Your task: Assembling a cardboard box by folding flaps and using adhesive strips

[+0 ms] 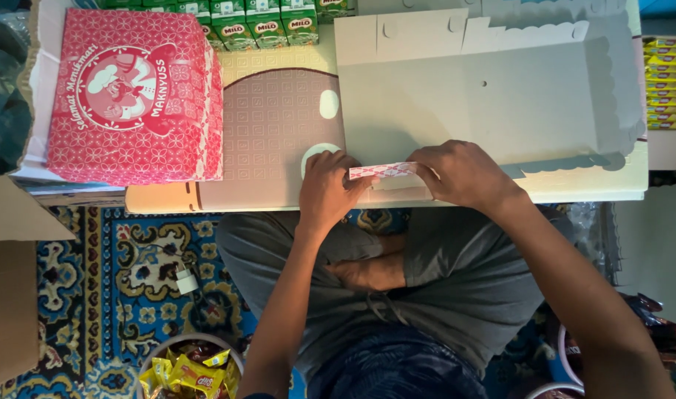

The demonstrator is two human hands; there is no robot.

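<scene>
A: Two hands, both on one flat sheet of card. The left hand (327, 188) has its fingers curled down, pinching the near flap (382, 171) at its left end.

B: And the right?

A: The right hand (460, 174) lies knuckles up over the flap's other end, fingers bent and pressing it against the card. The flap shows a red and white pattern on its turned-up side.

B: Where does the card lie?

A: The card (493, 96) is pale grey, unfolded, with scalloped edges along the far and right sides. It rests on the right half of a low table (271, 125), its near edge at the table's front, just above the person's lap.

B: What is around it?

A: Left of it, well apart, a folded red box (134, 96) with a white pattern stands on a stack at the table's left end. Green cartons (256, 22) line the far edge. Yellow packs (669, 85) are piled off to the right. Below the table, a patterned blue rug (123, 295), a white plug (185, 281) on it, and a bowl (194, 366) of yellow sachets at the lower left. A brown box (12, 288) sits at the left edge.
</scene>
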